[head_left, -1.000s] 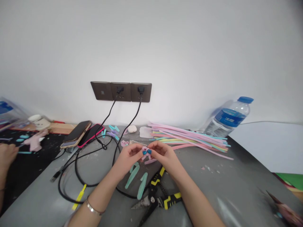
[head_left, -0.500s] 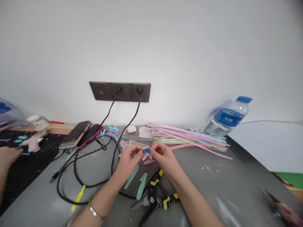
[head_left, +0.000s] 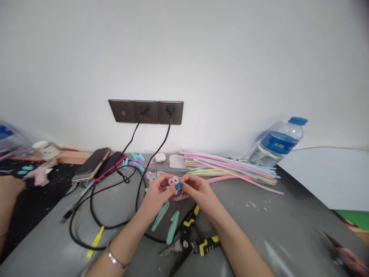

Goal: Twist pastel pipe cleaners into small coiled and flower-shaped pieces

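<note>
My left hand (head_left: 159, 193) and my right hand (head_left: 198, 190) meet above the grey table, both pinched on a small looped pink pipe cleaner (head_left: 173, 181). Its two round loops stick up over my thumbs; the lower part is mostly covered by my fingers. Just below my hands lie two bent mint-green pipe cleaners (head_left: 173, 227). Wire-stripping pliers (head_left: 186, 243) with black and yellow handles rest spread apart between my forearms. Another small looped pink piece (head_left: 151, 175) is on the table beyond my left hand.
Behind my hands lies a bundle of pastel pipe cleaners (head_left: 227, 163), with a tilted water bottle (head_left: 278, 142) to its right. Phones (head_left: 93, 165) and looping black cables (head_left: 92, 207) take up the left side. Another person's hand (head_left: 10, 192) is at the far left.
The pink pipe cleaner has turned between my fingers, so its loops now show above my thumbs. My hands stay at about the same place. The other person's hand has moved slightly.
</note>
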The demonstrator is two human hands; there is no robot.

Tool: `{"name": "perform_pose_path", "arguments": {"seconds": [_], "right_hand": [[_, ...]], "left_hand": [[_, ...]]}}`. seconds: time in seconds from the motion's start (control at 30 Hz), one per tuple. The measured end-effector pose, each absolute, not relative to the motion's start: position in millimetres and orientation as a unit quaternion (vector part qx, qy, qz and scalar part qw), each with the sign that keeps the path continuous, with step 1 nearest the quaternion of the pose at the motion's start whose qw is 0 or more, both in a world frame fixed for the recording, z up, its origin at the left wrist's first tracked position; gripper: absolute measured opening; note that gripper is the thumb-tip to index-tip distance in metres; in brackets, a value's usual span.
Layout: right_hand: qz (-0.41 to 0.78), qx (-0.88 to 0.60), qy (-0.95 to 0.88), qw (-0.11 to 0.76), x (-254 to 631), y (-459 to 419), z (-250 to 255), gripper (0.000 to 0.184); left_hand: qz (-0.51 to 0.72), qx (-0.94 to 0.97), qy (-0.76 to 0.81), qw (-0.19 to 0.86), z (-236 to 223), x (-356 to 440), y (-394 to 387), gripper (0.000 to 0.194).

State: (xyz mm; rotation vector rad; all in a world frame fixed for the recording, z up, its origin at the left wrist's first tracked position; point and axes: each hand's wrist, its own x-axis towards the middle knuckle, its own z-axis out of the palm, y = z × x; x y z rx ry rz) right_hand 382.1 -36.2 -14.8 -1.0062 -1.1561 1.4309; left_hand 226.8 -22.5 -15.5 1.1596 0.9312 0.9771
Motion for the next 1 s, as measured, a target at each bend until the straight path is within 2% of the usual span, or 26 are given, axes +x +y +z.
{"name": "perform_pose_path", "arguments": {"seconds": [0.37, 0.6, 0.7, 0.9, 1.0], "right_hand": [[0.71, -0.381, -0.405, 0.432, 383.5, -42.0, -8.8, 0.025], [0.729, -0.369, -0.372, 0.44, 380.7, -43.6, -5.1, 0.024], [0.7, -0.382, -0.401, 0.45, 381.8, -42.0, -7.7, 0.027], [0.543, -0.432, -0.528, 0.49, 386.8, -34.9, -14.7, 0.028], [0.527, -0.427, -0.549, 0.489, 387.6, -33.8, -16.3, 0.027]], "left_hand": [[0.397, 0.469, 0.361, 0.702, -14.6, 228.1, -26.8, 0.019], [0.4, 0.476, 0.36, 0.696, -18.8, 225.8, -25.6, 0.021], [0.417, 0.464, 0.375, 0.686, -18.7, 224.7, -24.7, 0.021], [0.376, 0.498, 0.394, 0.675, -12.2, 221.0, -22.3, 0.022], [0.368, 0.502, 0.4, 0.673, -9.4, 221.2, -22.9, 0.02]]}}
